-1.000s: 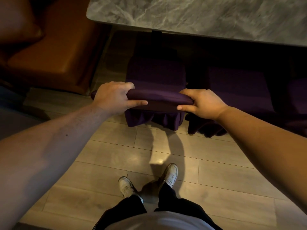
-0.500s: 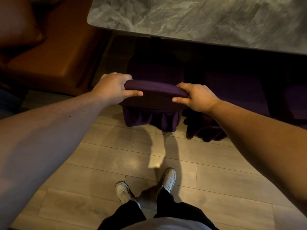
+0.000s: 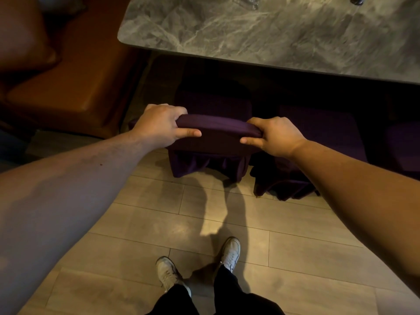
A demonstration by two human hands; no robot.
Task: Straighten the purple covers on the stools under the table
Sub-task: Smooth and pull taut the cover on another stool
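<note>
A stool with a dark purple cover [image 3: 216, 133] stands at the near edge of the grey marble table [image 3: 272, 32], its skirt hanging to the floor. My left hand [image 3: 161, 126] grips the cover's near left corner, fingers over the top and thumb on the front. My right hand [image 3: 275, 135] grips the near right corner the same way. A second purple-covered stool [image 3: 318, 133] stands just to the right, mostly in shadow under the table. A third purple cover [image 3: 404, 146] shows dimly at the far right.
An orange-brown leather bench [image 3: 75, 83] sits to the left, close to the stool. Light wood-plank floor [image 3: 159, 223] lies in front. My two white shoes [image 3: 230, 251] stand on it below the stools.
Both hands, still holding the cover's front corners, have moved away from me toward the table with the stool's front edge. The table now fills more of the top of the view.
</note>
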